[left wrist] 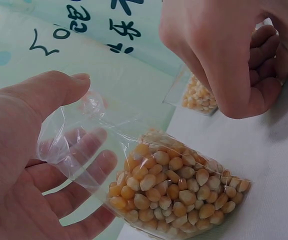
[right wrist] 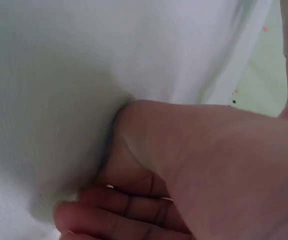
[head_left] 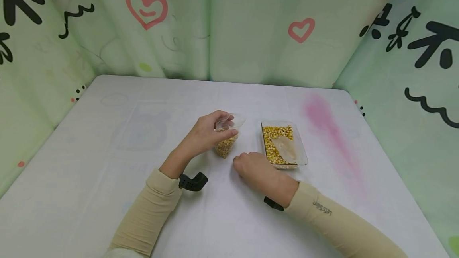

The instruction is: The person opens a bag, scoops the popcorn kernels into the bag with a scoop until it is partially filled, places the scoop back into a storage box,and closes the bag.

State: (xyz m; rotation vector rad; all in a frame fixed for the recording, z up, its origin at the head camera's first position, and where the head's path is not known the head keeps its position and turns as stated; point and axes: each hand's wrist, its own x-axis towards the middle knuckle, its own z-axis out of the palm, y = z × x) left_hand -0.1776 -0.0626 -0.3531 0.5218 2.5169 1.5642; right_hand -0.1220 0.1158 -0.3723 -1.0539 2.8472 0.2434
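Observation:
A clear plastic bag [left wrist: 184, 187] of corn kernels stands on the table, its top loose and crumpled. Around that top are the spread thumb and fingers of my left hand [head_left: 209, 132]; the left wrist view shows them relaxed, not pinching the plastic. My right hand [head_left: 259, 172] is low on the tabletop between the bag and a clear box [head_left: 302, 150] of yellow corn. Its fingers are curled, and a small yellowish bit, apparently a corn kernel [right wrist: 101, 182], shows at the thumb and fingertip. The hand itself mostly hides that spot.
Inside the box, a translucent pale oval piece [head_left: 285, 148] lies on the corn. A white cloth with a pink smear [head_left: 330, 126] covers the table [head_left: 107, 150]. Green printed curtains [head_left: 247, 27] hang behind it and at both sides.

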